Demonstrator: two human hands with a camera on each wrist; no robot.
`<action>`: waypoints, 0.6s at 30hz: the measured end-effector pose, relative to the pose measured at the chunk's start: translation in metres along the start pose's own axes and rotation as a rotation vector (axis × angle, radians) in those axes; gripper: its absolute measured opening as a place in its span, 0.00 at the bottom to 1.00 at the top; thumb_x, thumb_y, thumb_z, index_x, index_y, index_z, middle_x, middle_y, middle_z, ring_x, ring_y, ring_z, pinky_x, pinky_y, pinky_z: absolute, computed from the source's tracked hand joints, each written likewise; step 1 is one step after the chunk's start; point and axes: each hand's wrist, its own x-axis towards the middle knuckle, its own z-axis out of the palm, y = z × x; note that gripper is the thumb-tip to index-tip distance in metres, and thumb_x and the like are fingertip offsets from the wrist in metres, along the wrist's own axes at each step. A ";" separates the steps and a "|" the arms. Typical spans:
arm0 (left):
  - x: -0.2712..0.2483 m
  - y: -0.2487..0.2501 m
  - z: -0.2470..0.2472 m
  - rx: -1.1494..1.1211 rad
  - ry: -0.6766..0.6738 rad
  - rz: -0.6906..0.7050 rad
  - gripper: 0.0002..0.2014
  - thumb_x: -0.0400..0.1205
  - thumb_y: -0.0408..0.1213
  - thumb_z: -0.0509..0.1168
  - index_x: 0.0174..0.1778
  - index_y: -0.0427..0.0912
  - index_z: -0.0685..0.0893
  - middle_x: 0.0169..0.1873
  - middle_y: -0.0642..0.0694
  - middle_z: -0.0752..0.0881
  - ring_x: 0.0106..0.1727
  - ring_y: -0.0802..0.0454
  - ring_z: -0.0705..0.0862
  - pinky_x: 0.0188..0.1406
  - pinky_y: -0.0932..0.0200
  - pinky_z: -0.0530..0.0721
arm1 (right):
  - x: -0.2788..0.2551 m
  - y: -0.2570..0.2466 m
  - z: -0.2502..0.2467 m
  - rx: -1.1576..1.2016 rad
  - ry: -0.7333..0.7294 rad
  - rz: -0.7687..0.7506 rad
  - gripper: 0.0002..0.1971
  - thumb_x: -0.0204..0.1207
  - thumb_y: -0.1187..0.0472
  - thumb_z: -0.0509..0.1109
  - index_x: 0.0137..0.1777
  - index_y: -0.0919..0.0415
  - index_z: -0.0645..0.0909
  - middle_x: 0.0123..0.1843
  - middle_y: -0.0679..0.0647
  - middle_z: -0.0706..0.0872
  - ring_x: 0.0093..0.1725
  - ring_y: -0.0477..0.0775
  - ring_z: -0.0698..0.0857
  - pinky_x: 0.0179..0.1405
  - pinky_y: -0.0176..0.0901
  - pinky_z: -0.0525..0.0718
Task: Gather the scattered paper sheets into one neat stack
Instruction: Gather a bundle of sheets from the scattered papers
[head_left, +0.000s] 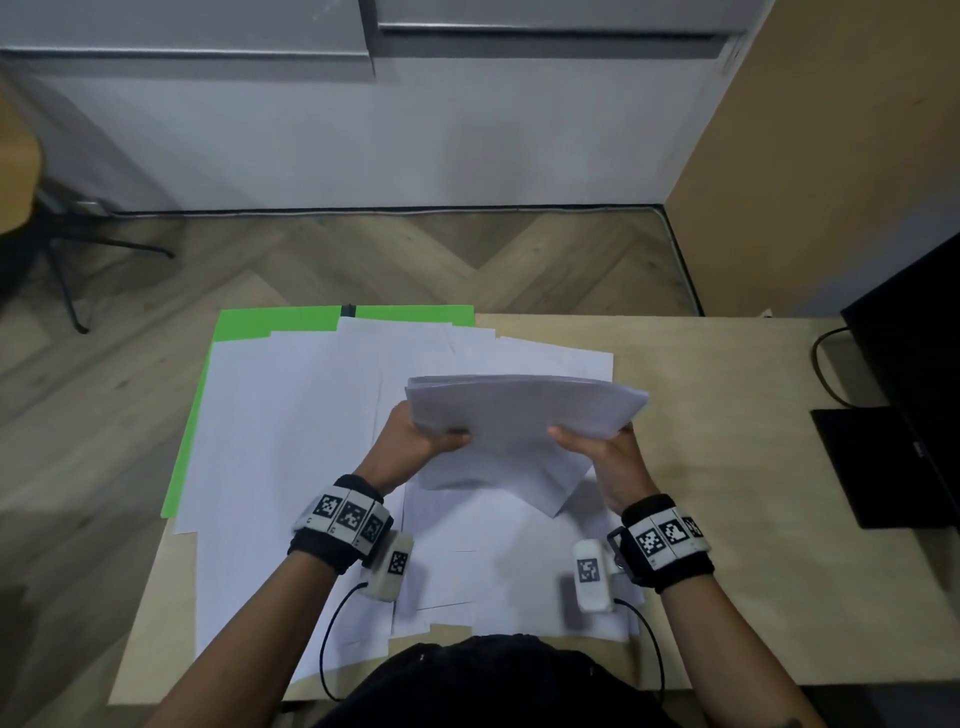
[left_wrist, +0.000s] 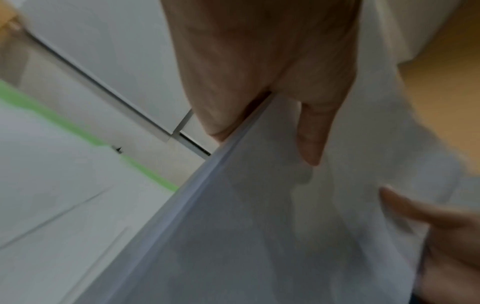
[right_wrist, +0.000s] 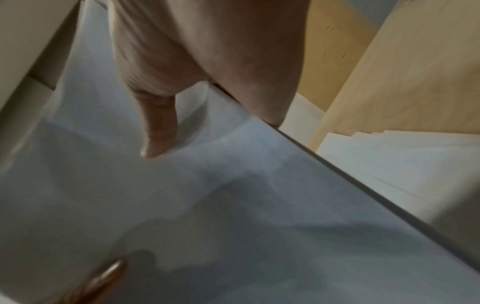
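A bundle of white sheets (head_left: 519, 421) hangs above the table, bowed upward in the middle, its lower corners uneven. My left hand (head_left: 421, 441) grips its left edge, thumb on top. My right hand (head_left: 597, 447) grips the right edge the same way. In the left wrist view the thumb presses the bundle (left_wrist: 259, 216) near its edge, and the other hand's thumb shows at the lower right. The right wrist view shows the thumb lying on the bundle (right_wrist: 233, 205). Several loose white sheets (head_left: 291, 441) lie spread on the table below.
A green mat (head_left: 244, 325) lies under the loose sheets at the table's far left. The wooden table (head_left: 753, 415) has a black monitor base (head_left: 878, 462) and cable at its right edge. Wood floor and a chair leg lie beyond.
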 end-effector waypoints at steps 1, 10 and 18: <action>-0.002 0.002 0.002 0.015 0.028 -0.006 0.16 0.69 0.36 0.79 0.51 0.52 0.88 0.50 0.46 0.92 0.53 0.50 0.90 0.58 0.40 0.87 | 0.000 0.000 0.002 0.002 0.009 0.004 0.17 0.69 0.78 0.76 0.53 0.59 0.86 0.48 0.53 0.93 0.50 0.52 0.91 0.53 0.51 0.84; -0.029 0.052 -0.002 -0.089 0.124 0.247 0.15 0.73 0.26 0.78 0.44 0.54 0.89 0.43 0.54 0.92 0.46 0.58 0.90 0.46 0.60 0.88 | -0.017 -0.044 0.007 0.051 -0.024 -0.237 0.21 0.62 0.64 0.80 0.56 0.61 0.86 0.51 0.51 0.92 0.53 0.50 0.89 0.52 0.38 0.85; -0.026 0.010 -0.001 -0.053 0.130 0.052 0.15 0.71 0.34 0.77 0.53 0.47 0.89 0.49 0.51 0.92 0.52 0.52 0.90 0.53 0.50 0.87 | -0.009 -0.009 0.002 -0.015 -0.056 -0.050 0.18 0.64 0.75 0.81 0.55 0.72 0.87 0.51 0.64 0.91 0.52 0.60 0.89 0.56 0.56 0.84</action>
